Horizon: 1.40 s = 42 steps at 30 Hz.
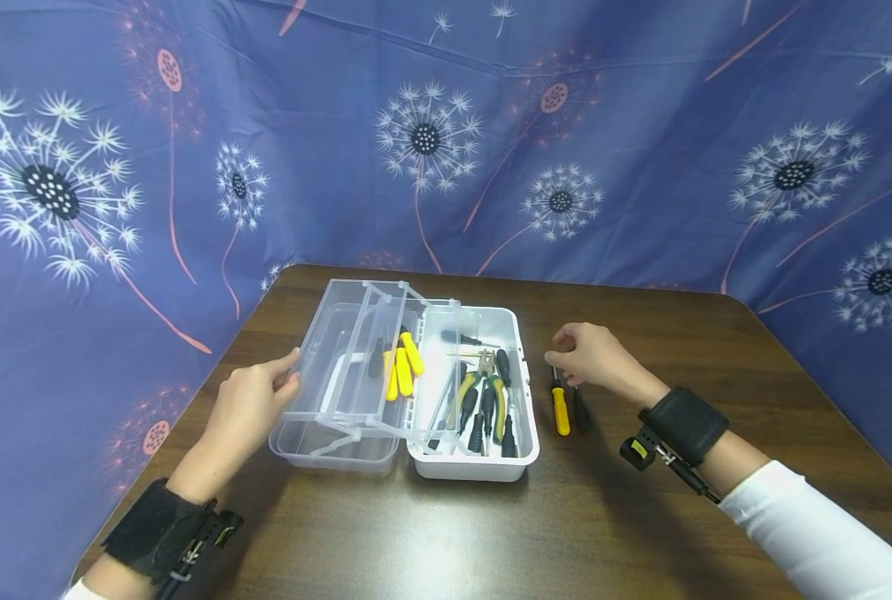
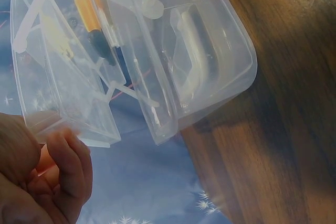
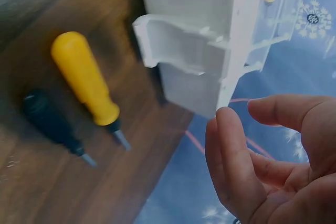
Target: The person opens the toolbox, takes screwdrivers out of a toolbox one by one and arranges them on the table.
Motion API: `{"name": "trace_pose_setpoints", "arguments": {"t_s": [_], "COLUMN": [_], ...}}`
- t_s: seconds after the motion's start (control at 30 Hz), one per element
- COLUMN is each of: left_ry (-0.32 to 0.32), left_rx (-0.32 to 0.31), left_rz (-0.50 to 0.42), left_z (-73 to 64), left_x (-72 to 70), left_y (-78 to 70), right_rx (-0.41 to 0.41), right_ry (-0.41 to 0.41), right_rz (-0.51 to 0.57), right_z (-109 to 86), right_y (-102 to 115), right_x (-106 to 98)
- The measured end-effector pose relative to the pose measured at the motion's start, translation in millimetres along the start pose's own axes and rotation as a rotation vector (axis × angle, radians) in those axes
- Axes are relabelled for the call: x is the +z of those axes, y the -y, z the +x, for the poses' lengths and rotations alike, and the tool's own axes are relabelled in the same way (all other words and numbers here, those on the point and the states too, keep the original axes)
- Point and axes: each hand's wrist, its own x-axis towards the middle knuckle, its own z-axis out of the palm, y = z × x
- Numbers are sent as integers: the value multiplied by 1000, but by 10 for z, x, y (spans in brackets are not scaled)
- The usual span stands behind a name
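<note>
My left hand (image 1: 245, 407) pinches the left edge of a clear folding tray (image 2: 100, 121) of a toolbox between thumb and fingers. Three yellow-handled screwdrivers (image 1: 403, 372) show through that tray. The white toolbox base (image 1: 476, 471) holds pliers (image 1: 499, 408) with green and yellow grips and several black-handled screwdrivers (image 1: 488, 408). My right hand (image 1: 594, 357) hovers right of the base, fingers loosely bent and thumb apart, holding nothing. Below it on the table lie a yellow screwdriver (image 3: 84, 77) and a black screwdriver (image 3: 50, 121), side by side.
The toolbox's clear lid (image 1: 296, 450) lies open on the left, under the tray. A white latch (image 3: 178, 45) sticks out from the base's right side. Around the box spreads a dark wooden table (image 1: 326, 533), with a blue dandelion-print cloth (image 1: 303, 167) hanging behind.
</note>
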Motion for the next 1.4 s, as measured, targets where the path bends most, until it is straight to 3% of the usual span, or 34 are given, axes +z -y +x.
{"name": "trace_pose_setpoints", "arguments": {"t_s": [0.63, 1.4], "left_ry": [-6, -14], "left_rx": [8, 8], "left_rz": [5, 8], "left_z": [-4, -2], "left_x": [3, 17], "left_y": [-6, -7], "right_rx": [-130, -189], "right_ry": [-12, 42], "right_rz": [-37, 6], "right_z": [191, 331], "right_y": [603, 1169], "right_x": [77, 358]}}
